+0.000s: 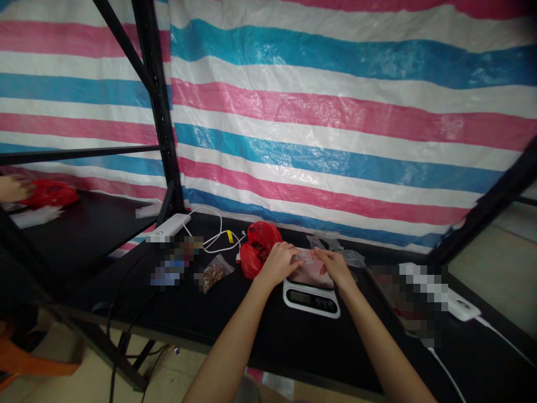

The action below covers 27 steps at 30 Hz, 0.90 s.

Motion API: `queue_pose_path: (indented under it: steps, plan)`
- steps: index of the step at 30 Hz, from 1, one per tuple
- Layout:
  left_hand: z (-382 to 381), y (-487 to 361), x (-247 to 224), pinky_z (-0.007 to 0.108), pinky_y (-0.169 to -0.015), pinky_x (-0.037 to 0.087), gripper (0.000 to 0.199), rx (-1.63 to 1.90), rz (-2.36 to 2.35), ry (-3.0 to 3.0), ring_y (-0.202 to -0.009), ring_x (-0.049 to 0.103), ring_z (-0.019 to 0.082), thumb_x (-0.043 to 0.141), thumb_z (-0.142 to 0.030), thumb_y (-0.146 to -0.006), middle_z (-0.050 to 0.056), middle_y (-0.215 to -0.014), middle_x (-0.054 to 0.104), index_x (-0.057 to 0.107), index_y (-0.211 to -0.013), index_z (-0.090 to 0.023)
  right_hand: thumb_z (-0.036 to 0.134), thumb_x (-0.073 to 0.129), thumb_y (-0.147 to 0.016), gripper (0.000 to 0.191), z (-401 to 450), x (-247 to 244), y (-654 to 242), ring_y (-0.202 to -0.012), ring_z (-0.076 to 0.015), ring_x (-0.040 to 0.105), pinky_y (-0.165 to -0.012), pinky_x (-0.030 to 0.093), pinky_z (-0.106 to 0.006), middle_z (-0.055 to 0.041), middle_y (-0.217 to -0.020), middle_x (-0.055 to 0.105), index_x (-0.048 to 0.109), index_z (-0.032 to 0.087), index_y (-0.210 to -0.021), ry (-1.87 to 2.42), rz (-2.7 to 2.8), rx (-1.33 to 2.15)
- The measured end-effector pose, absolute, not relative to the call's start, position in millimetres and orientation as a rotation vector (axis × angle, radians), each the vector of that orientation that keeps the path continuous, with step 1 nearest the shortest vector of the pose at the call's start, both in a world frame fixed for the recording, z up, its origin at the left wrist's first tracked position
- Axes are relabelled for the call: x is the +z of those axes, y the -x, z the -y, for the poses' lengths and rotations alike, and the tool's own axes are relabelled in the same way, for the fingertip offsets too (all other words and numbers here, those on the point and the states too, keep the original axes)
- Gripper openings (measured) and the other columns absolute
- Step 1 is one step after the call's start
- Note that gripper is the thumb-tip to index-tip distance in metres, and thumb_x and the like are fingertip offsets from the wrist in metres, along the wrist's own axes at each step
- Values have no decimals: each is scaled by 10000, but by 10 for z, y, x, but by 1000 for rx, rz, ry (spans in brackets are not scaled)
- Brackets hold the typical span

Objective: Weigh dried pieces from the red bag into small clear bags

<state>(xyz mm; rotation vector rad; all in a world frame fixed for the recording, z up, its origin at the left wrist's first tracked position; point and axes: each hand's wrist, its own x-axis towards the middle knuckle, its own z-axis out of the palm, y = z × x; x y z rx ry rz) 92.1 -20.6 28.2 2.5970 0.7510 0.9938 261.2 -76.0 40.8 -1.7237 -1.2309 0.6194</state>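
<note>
A white kitchen scale (293, 310) with a dark display and buttons sits on the black table. Over its shiny, pink-tinted platform is what looks like a small clear plastic bag (309, 263); its outline is hard to separate from the reflections. My left hand (280, 263) bends its fingers onto the bag's left side. From the right, my right hand (333, 266) has its thumb and fingers closed on the other side. Beside my left hand lies an open red plastic bag (254, 254) with dark reddish contents. Further left is a clear zip bag of small brown pieces (213, 273).
Crumpled clear bags (352, 258) lie behind the scale. A white power strip (174, 225) with a cable stands at back left, another white device (461, 305) at right near a dark tablet-like slab (390, 302). Another person's hand (14, 189) shows at far left.
</note>
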Motion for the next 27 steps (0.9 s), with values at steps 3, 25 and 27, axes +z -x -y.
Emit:
queue_pose_path:
  steps: [3, 25, 27]
  plan:
    - [213, -926, 300, 337, -868, 398, 245, 1034, -693, -2529, -918, 532, 194, 524, -228, -814, 55, -963, 626, 604, -1043, -191, 577, 480, -717, 522, 759, 442, -2578, -291, -118, 415, -350, 305, -234, -1, -371, 536, 691, 109, -813, 1715, 1329, 641]
    - [201, -803, 404, 433, -1053, 207, 529, 1424, -1093, -2435, -1119, 429, 195, 367, 31, -692, 45, -1153, 537, 512, -1134, -223, 578, 518, -673, 484, 956, 391, -2671, -468, -151, 524, -500, 455, -304, -53, -678, 612, 643, 155, -873, 1721, 1296, 395]
    - [210, -786, 408, 416, -1055, 211, 489, 1482, -1093, -2409, -1104, 439, 186, 363, 40, -686, 30, -1118, 554, 555, -1048, -227, 544, 482, -736, 478, 1167, 393, -2662, -499, -142, 516, -580, 468, -337, -102, -869, 597, 636, 152, -962, 1777, 1328, 34]
